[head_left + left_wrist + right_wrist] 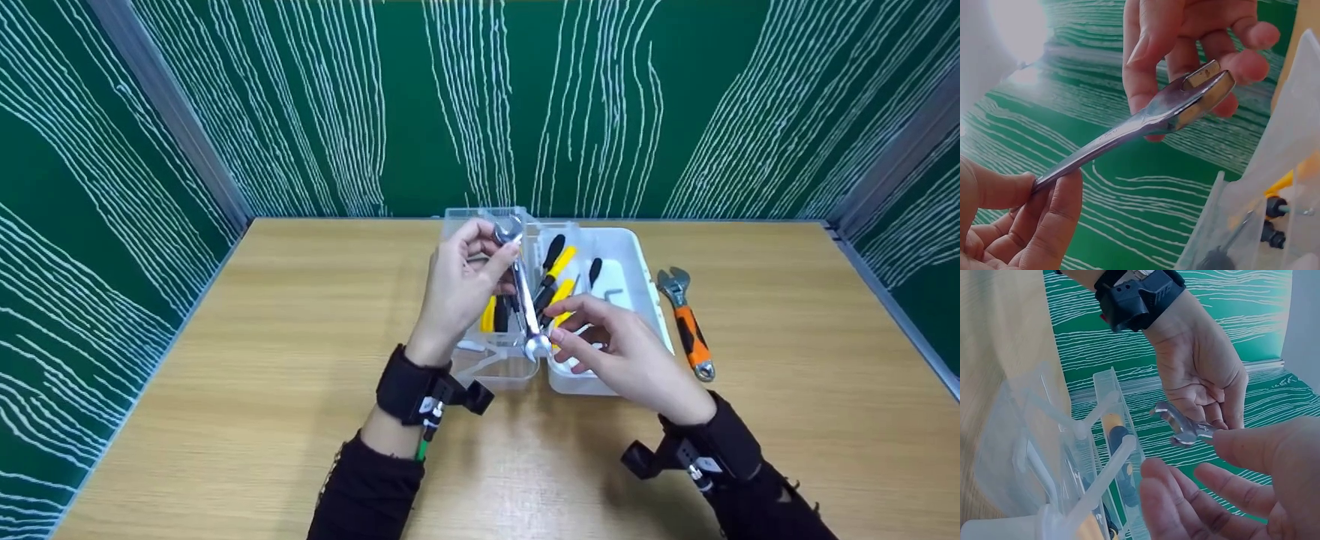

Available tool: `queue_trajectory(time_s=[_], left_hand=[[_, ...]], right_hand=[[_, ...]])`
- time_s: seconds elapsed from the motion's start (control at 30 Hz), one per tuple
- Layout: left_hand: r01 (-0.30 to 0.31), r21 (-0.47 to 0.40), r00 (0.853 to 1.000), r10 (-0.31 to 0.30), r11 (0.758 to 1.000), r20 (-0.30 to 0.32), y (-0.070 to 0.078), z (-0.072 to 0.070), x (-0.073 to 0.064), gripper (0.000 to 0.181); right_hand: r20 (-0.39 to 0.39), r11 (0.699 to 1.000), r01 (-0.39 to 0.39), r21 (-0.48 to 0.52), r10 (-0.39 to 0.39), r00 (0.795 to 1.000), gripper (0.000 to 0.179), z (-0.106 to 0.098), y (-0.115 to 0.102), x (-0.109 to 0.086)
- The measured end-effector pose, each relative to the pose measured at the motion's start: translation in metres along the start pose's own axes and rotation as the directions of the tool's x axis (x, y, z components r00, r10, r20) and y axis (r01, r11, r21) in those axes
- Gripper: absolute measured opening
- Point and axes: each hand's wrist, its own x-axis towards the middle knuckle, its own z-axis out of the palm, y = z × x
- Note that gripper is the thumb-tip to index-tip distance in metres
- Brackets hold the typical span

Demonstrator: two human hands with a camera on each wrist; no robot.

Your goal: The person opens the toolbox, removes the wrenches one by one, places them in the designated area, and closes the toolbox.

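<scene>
My left hand (469,285) pinches a shiny open-end wrench (527,296) between thumb and fingers, near its upper end. The wrench is held at a slant above an open toolbox (649,277). Loosely bent, the fingers of my right hand (611,349) are right by the wrench's lower jaw. In the left wrist view the right hand (1185,34) shows behind that end, its thumb and fingers apart. The right wrist view has the right thumb overlapping the wrench (1182,427) near its open end, the other fingers spread below.
Yellow-and-black screwdrivers (561,262) and a hex key (613,292) lie in the toolbox. Its clear lid (495,371) is folded out to the left, with more tools in it. An orange-handled adjustable wrench (686,322) lies on the wooden table (300,300). Green panels (450,112) surround the table.
</scene>
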Motion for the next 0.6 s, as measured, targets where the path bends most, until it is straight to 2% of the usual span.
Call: queue_trajectory(time_s=[0.17, 0.37, 0.6], left_hand=[[0.012, -0.023, 1.000, -0.012, 1.000, 0.003, -0.004, 0.004, -0.002, 0.013], [-0.006, -0.021, 1.000, 0.006, 1.000, 0.000, -0.008, 0.008, -0.004, 0.015], [-0.031, -0.050, 1.000, 0.031, 0.998, 0.000, -0.010, 0.012, -0.004, 0.017]], right_hand=[[0.008, 1.000, -0.015, 0.010, 0.015, 1.000, 0.034, 0.001, 0.002, 0.001], [0.012, 0.999, 0.008, 0.032, -0.008, 1.000, 0.033, 0.006, 0.004, 0.003], [-0.054, 0.998, 0.027, 0.061, -0.023, 0.998, 0.026, 0.011, 0.003, 0.003]])
